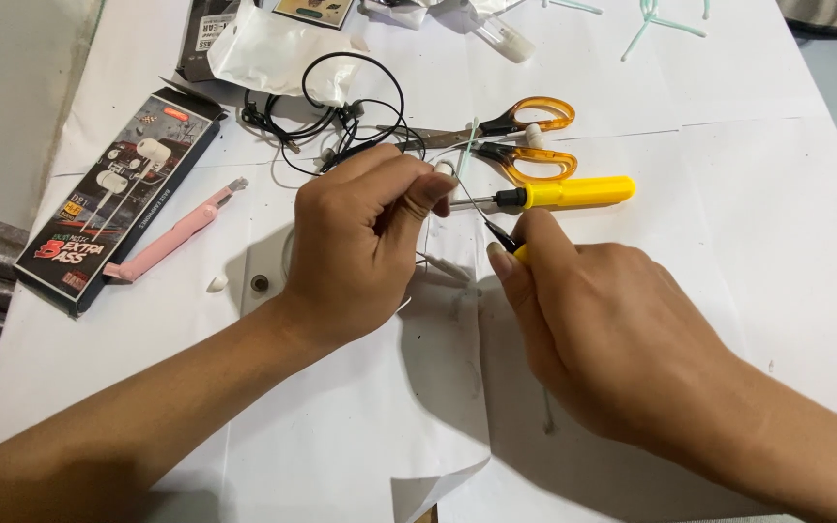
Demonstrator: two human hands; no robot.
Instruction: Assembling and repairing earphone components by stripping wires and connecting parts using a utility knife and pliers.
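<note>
My left hand [360, 242] is closed around a small white earbud [445, 169] pinched between thumb and fingers, its thin white cable [443, 263] trailing out below the hand. My right hand [593, 329] grips a small yellow-handled screwdriver [504, 235], whose dark shaft points up toward the earbud. Both hands hover just above white paper [690, 184] covering the table.
A second yellow screwdriver [564, 194] and orange-handled scissors [525, 116] lie just behind the hands. A tangled black cable [341, 121], a pink tool [171, 237] and a dark earphone box [113, 199] lie to the left. A white plastic bag [273, 48] sits at the back.
</note>
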